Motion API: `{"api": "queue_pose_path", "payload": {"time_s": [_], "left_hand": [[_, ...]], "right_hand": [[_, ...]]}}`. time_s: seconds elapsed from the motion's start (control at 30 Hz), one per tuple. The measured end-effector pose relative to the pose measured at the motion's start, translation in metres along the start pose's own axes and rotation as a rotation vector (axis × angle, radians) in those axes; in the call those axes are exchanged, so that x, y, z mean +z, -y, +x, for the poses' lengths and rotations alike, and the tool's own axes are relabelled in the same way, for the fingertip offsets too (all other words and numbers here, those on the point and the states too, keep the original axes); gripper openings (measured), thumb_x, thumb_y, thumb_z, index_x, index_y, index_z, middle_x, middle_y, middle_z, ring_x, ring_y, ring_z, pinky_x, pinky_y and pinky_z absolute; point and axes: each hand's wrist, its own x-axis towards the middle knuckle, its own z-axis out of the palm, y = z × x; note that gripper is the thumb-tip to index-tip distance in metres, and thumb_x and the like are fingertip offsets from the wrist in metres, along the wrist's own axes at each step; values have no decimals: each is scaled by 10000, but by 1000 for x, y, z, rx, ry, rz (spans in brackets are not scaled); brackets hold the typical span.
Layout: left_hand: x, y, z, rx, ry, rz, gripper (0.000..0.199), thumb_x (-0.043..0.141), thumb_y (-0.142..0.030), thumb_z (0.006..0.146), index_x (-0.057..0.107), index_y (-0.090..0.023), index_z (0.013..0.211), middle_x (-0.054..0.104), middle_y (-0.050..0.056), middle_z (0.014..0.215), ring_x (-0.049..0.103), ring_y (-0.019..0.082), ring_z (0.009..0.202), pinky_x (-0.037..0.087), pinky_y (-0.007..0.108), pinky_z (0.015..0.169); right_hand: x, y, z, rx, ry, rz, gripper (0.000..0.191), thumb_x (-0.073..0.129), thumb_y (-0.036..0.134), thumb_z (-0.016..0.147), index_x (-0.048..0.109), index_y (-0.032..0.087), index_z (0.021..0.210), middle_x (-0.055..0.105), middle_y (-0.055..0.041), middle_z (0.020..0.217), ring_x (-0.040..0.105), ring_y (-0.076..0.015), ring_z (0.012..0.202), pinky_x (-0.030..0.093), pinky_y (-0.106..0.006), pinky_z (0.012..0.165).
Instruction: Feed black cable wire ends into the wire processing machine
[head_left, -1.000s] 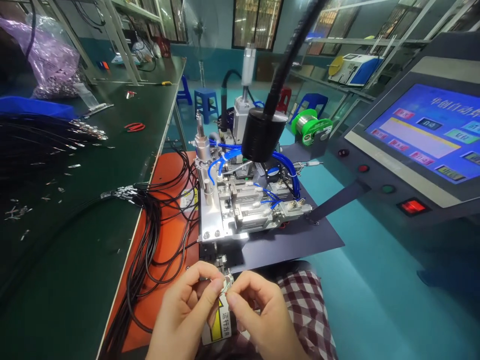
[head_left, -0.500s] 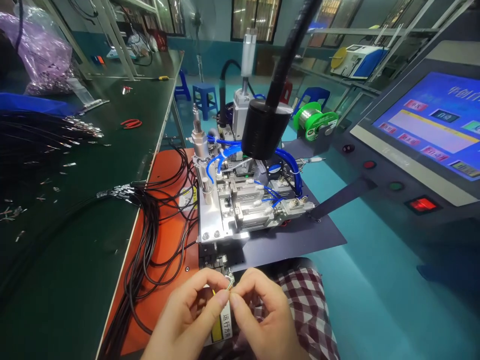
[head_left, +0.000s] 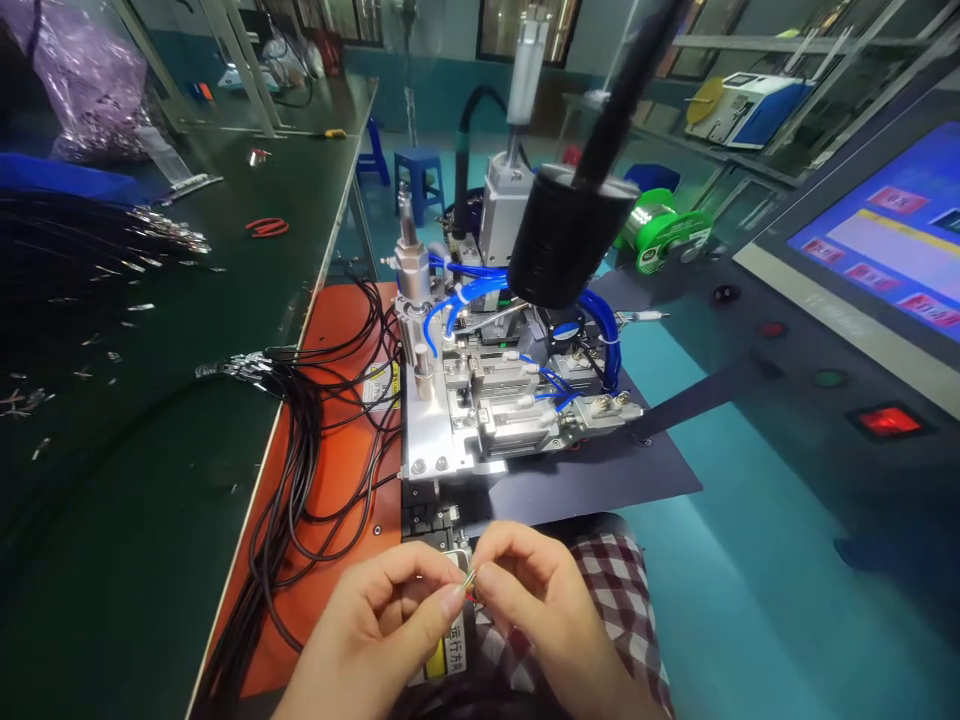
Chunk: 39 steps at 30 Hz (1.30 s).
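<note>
Low in front of me, my left hand (head_left: 394, 620) and my right hand (head_left: 540, 600) meet over my lap. Thumb and forefinger of each are pinched on thin wires (head_left: 470, 579), small and pale green with a bit of red. Fingers partly hide the wires, and I cannot make out their full length. Just beyond my hands stands a metal machine (head_left: 517, 425) with blue air tubes (head_left: 480, 287). To the left, a bundle of black cables (head_left: 296, 480) with bright metal ends hangs across an orange surface (head_left: 345, 330).
A dark green workbench (head_left: 150, 450) runs along the left, bearing red-handled pliers (head_left: 267, 228) and more black cables (head_left: 67, 250). A black lamp head (head_left: 562, 240) hangs over the machine. A green solder spool (head_left: 664, 230) stands behind it. A control screen (head_left: 885, 240) is at right.
My hands have shifted slightly to the right, and the wires between the fingertips show more clearly, with red now visible. The view has tilted down a little.
</note>
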Motion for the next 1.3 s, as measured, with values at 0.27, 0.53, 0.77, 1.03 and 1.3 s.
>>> {"api": "queue_pose_path", "payload": {"time_s": [0.27,0.53,0.77,1.03,1.3], "left_hand": [[3,-5,0,-45,35,-37,426,632,-503,754,560,-90,832,371,-31,579,230,24,480,149,172,455],[7,-7,1,-81,5,17,329,620,-400,734,503,-93,744,328,-29,582,245,48,528,158,189,501],[2,10,8,-7,-11,66,333,576,-427,766,529,-97,752,387,0,616,299,71,556,195,191,496],[4,-3,4,-36,-13,51,309,576,-394,749,491,-97,746,281,-47,530,213,51,493,136,183,446],[5,2,7,21,-62,3,357,600,-436,762,506,-91,757,278,-51,517,204,43,474,131,169,423]], "right_hand": [[1,-5,1,30,86,83,275,579,345,849,490,102,756,338,40,523,281,-22,467,208,-165,446],[-10,15,12,23,253,-230,221,519,289,876,509,95,771,457,-18,724,389,-70,664,329,-204,613],[-11,12,10,85,147,-185,262,511,346,880,536,95,808,465,-6,679,392,-49,551,325,-190,524],[-1,5,-4,3,-69,-445,153,584,270,815,584,122,779,517,-9,711,449,-78,646,376,-201,613],[9,-6,-5,41,-123,-213,221,565,305,828,510,103,758,456,7,642,355,-51,545,312,-185,506]]}}
